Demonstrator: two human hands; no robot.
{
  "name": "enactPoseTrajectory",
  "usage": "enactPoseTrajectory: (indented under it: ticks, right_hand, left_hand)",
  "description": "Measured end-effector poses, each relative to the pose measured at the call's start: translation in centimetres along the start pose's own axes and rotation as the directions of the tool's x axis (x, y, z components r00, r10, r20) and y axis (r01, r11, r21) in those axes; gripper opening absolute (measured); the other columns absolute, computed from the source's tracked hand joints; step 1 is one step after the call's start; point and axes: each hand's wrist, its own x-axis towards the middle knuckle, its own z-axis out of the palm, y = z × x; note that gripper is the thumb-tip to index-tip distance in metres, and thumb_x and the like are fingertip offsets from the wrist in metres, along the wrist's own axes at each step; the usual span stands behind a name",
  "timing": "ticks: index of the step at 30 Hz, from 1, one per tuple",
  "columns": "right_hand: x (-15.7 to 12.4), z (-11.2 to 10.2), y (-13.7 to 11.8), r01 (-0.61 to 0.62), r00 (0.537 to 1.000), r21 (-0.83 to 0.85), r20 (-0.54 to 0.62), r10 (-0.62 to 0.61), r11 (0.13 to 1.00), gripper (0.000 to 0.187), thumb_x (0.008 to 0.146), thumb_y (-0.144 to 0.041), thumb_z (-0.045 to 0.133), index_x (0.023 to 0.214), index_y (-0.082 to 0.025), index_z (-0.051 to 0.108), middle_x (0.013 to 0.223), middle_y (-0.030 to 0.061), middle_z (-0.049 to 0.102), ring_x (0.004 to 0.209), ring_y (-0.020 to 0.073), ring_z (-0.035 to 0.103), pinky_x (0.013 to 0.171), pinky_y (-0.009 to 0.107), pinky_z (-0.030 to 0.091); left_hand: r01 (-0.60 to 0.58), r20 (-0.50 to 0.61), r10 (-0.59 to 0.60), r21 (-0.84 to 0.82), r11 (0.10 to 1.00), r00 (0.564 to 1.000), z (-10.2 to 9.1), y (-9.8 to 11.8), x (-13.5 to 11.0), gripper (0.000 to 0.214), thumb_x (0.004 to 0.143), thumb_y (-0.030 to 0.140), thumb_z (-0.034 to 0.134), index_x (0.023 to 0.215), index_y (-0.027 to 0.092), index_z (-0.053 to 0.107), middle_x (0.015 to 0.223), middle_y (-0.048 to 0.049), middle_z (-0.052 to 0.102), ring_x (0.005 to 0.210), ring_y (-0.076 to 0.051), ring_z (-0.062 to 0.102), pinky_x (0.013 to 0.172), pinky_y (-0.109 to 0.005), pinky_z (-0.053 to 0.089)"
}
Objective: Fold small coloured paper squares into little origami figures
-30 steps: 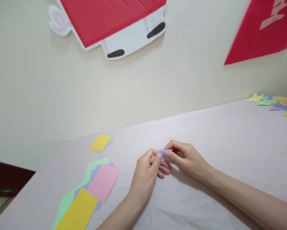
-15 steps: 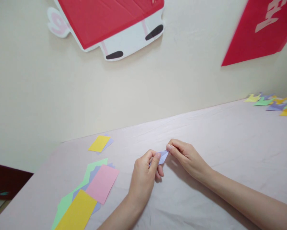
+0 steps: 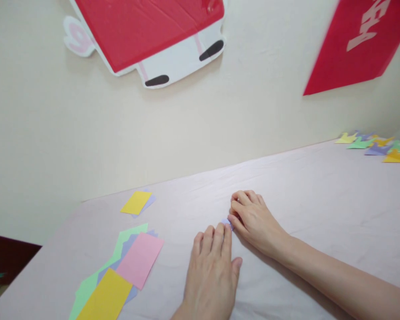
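A small piece of folded purple paper (image 3: pixel 227 223) lies on the cloth-covered surface, mostly hidden under my fingers. My left hand (image 3: pixel 213 262) is laid flat, palm down, its fingertips pressing on the near side of the paper and its thumb stretched out to the right. At the paper's right edge, my right hand (image 3: pixel 253 218) has its fingers curled and its thumb tip against the fold. The exact grip under those curled fingers is partly hidden.
Left of my hands lie overlapping yellow (image 3: pixel 106 295), pink (image 3: pixel 141 258) and green (image 3: pixel 86 284) papers. Farther back is a small yellow sheet (image 3: pixel 136 202) over a purple one. Several folded paper crowns (image 3: pixel 380 149) stand at the far right, near the wall (image 3: pixel 186 133).
My left hand has gone from pinching the purple paper in the air to lying flat on it. The paper is now down on the surface, and my right hand has lowered with it.
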Motion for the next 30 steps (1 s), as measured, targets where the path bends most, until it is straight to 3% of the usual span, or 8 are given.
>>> enactPoseTrajectory:
  ticks: [6, 10, 16, 26, 30]
  right_hand:
    - [-0.3, 0.1, 0.1, -0.032, 0.999, -0.06, -0.018, 0.031, 0.998, 0.01, 0.092, -0.02, 0.051, 0.091, -0.016, 0.06, 0.105, 0.012, 0.06, 0.102, 0.0275, 0.049, 0.088, 0.041, 0.039]
    - [-0.6, 0.6, -0.1, -0.003, 1.0, -0.073, -0.003, 0.002, 0.997, 0.02, 0.093, -0.022, 0.049, 0.108, -0.014, 0.059, 0.12, 0.0146, 0.057, 0.111, 0.0295, 0.047, 0.093, 0.043, 0.038]
    - [-1.0, 0.7, 0.4, 0.034, 0.999, -0.126, 0.015, -0.032, 0.991, 0.037, 0.093, -0.019, 0.043, 0.128, -0.02, 0.055, 0.137, 0.0141, 0.051, 0.121, 0.0319, 0.043, 0.095, 0.047, 0.038]
    - [-1.0, 0.4, 1.7, 0.004, 1.0, -0.087, 0.015, -0.003, 0.996, 0.045, 0.092, -0.013, 0.039, 0.132, -0.023, 0.055, 0.139, 0.0126, 0.052, 0.125, 0.0296, 0.044, 0.097, 0.047, 0.041]
    - [-0.8, 0.4, 2.5, -0.011, 0.999, 0.051, -0.05, 0.014, 0.999, 0.039, 0.095, -0.015, 0.036, 0.128, -0.021, 0.057, 0.134, 0.0121, 0.056, 0.123, 0.0263, 0.047, 0.1, 0.046, 0.042]
  left_hand:
    - [-0.02, 0.054, 0.019, 0.027, 0.999, 0.998, -0.2, 0.1, 0.2, 0.043, 0.095, 0.032, 0.046, 0.132, 0.013, 0.056, 0.129, -0.008, 0.063, 0.114, -0.03, 0.057, 0.098, -0.045, 0.046]
    - [-0.011, 0.058, 0.01, 0.024, 1.0, 0.998, 0.0, 0.3, 0.5, 0.045, 0.093, 0.034, 0.048, 0.131, 0.011, 0.055, 0.127, -0.011, 0.063, 0.116, -0.031, 0.057, 0.099, -0.047, 0.047]
    - [-0.047, 0.029, 0.046, 0.035, 0.998, 0.999, 0.0, -0.2, -0.4, 0.051, 0.094, 0.042, 0.046, 0.132, 0.009, 0.055, 0.133, -0.0139, 0.059, 0.123, -0.03, 0.053, 0.101, -0.046, 0.046]
    - [-0.063, -0.001, 0.063, 0.062, 0.996, 0.998, -0.1, -0.8, -1.0, 0.056, 0.095, 0.048, 0.043, 0.13, 0.007, 0.056, 0.128, -0.0126, 0.063, 0.115, -0.03, 0.058, 0.098, -0.045, 0.046]
    - [-0.07, 0.015, 0.07, 0.052, 0.996, 0.997, -0.4, -0.8, -0.9, 0.057, 0.094, 0.049, 0.045, 0.131, 0.007, 0.057, 0.128, -0.0111, 0.064, 0.115, -0.031, 0.058, 0.097, -0.044, 0.046]
